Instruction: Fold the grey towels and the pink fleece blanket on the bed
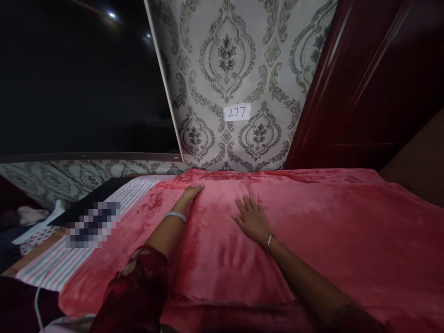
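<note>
A red plush blanket (347,222) covers most of the surface before me, with a folded section (211,231) in the middle. My right hand (255,219) lies palm down on that section, fingers spread and holding nothing. Below it, a hand-shaped print marks the pile. My left hand (191,193) rests at the section's far left side, its thumb stretched out to the right. The other left fingers are mostly hidden behind the hand, and I see nothing held there. Each wrist wears a bracelet.
A striped cloth (138,194) lies under the blanket at left, with a blurred dark item (93,224) on it. A pale cable (37,305) hangs at lower left. Behind stand a large dark screen (79,83), a patterned wall with a "277" label (237,112), and a dark red wooden panel (367,83).
</note>
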A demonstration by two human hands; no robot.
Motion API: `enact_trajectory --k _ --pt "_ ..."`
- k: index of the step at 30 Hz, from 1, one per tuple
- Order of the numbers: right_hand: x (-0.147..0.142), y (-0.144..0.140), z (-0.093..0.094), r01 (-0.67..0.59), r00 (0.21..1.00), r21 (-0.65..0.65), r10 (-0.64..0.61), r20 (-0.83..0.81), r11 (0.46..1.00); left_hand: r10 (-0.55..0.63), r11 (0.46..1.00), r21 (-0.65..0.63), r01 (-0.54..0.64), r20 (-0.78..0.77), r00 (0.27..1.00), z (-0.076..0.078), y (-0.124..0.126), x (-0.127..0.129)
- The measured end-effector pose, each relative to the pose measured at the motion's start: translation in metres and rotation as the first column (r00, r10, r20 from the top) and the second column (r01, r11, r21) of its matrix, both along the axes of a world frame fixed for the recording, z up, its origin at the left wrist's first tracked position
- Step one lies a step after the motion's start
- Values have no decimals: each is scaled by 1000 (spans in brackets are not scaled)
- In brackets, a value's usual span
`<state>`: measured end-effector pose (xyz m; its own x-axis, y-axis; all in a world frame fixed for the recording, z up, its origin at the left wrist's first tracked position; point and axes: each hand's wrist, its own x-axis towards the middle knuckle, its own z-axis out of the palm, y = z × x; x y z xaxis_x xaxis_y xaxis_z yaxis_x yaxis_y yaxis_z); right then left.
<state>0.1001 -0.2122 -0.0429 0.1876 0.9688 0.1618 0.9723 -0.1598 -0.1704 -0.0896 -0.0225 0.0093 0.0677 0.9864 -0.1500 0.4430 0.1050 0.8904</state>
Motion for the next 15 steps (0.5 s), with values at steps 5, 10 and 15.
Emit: enact_trajectory --k 5,10,15 --pt "1 -1 -3 -2 1000 13 2 -2 1000 87 989 134 -61 -197 977 -12 12 18" --pt "4 0 -8 -9 1000 21 9 16 1000 107 965 260 -28 -297 949 -30 2 19" --pt "9 2 -16 -20 1000 62 18 24 998 91 968 252 -16 -288 953 -37 17 14"
